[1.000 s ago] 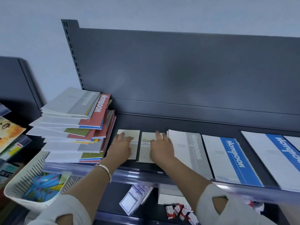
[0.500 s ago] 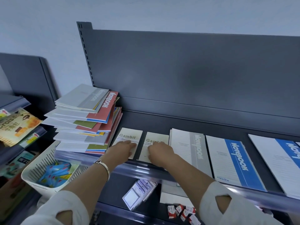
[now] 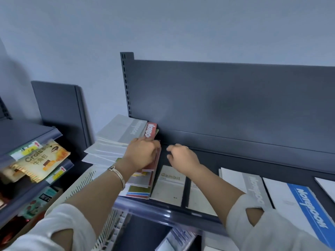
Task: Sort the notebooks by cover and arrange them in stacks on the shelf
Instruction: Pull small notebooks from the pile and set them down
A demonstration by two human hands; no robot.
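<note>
The dark grey metal shelf (image 3: pixel 235 160) carries a tall, untidy stack of white, grey and red notebooks (image 3: pixel 116 140), which sits under and to the left of the left hand (image 3: pixel 141 154). That hand's fingers curl round the stack's right edge. Just right of that grip the right hand (image 3: pixel 183 158) hovers with fingers loosely curled, holding nothing, and a flat beige "Gambit" notebook (image 3: pixel 168 185) lies below it, nearer the person.

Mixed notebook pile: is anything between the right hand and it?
Nothing visible. The right hand hovers just right of the mixed notebook pile, with only bare shelf between them. The left hand grips the pile's right edge.
</note>
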